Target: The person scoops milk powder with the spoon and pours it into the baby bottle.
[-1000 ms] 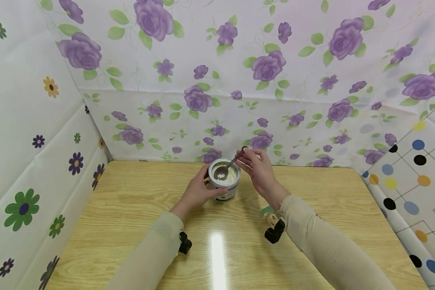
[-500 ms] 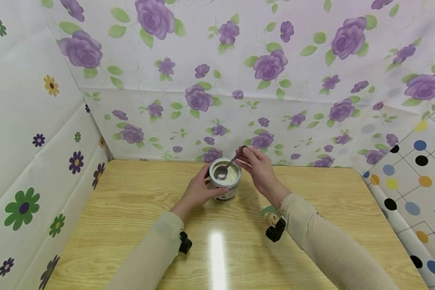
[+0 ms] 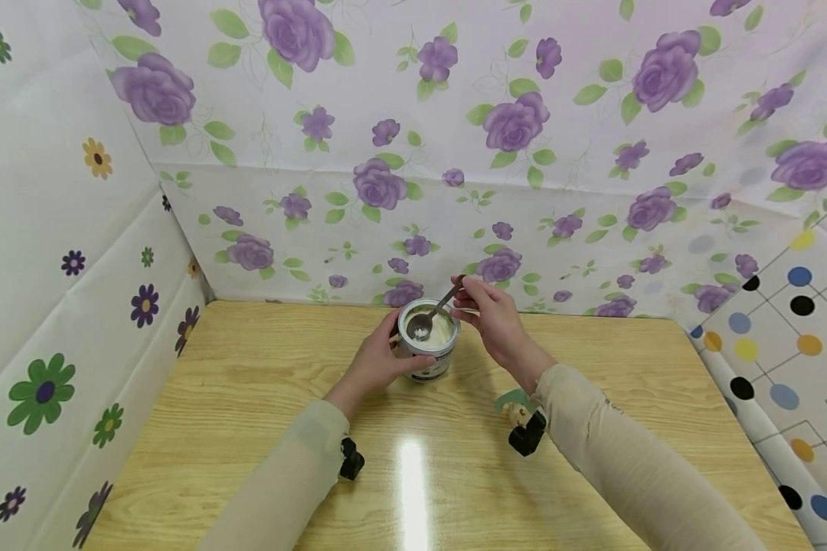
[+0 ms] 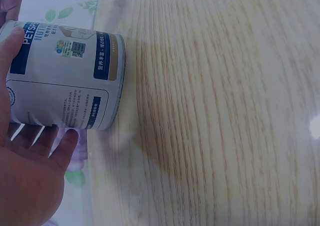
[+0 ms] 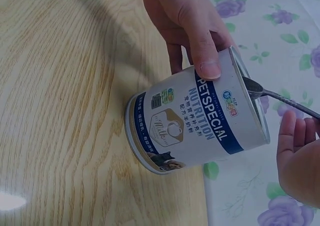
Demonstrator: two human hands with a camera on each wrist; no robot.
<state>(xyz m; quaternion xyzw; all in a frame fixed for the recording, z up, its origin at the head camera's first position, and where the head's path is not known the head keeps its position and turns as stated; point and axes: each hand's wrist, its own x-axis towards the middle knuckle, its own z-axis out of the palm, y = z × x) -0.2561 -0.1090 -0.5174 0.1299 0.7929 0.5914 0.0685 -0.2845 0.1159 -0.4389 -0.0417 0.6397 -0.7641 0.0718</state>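
A white and blue milk powder can, its top uncovered, stands near the back of the wooden table. Pale powder shows inside. My left hand grips the can from its left side, thumb across the front and fingers behind, as the left wrist view also shows. In my right hand I pinch the upper end of a dark spoon. The spoon slants down to the left, its bowl in the can's mouth with a little white powder in it. In the right wrist view the label reads PETSPECIAL NUTRITION.
The wooden table meets a flower-printed cloth wall just behind the can. Patterned cloths stand on the left and right too. A small toy-like figure with a green top appears beside my right wrist, next to a black wrist camera.
The right-hand fingers have shifted slightly on the spoon's handle. The spoon's bowl stays in the can, and my left hand keeps its grip. The head view has moved very slightly.
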